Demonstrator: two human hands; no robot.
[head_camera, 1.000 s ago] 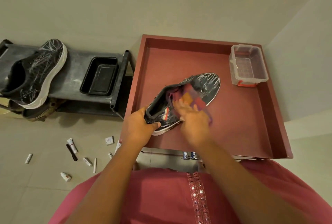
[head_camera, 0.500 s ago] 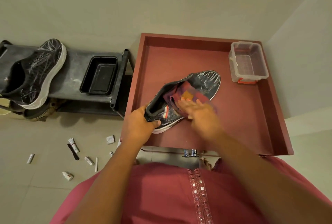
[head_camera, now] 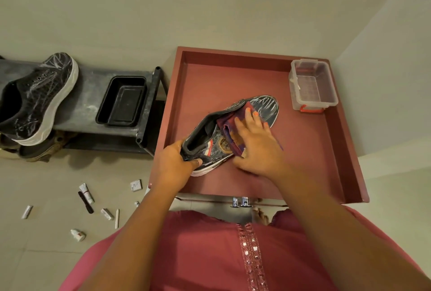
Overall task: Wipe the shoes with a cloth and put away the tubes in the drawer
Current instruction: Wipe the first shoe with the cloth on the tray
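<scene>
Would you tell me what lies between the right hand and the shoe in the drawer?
In the head view, a folded maroon cloth lies under the right hand, pressed flat onto the upper of the shoe.

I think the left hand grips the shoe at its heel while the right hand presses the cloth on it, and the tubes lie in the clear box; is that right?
Not quite: the head view shows the tubes scattered on the floor, not in the clear box. The left hand grips the shoe at its heel, and the right hand presses the cloth on it.
</scene>
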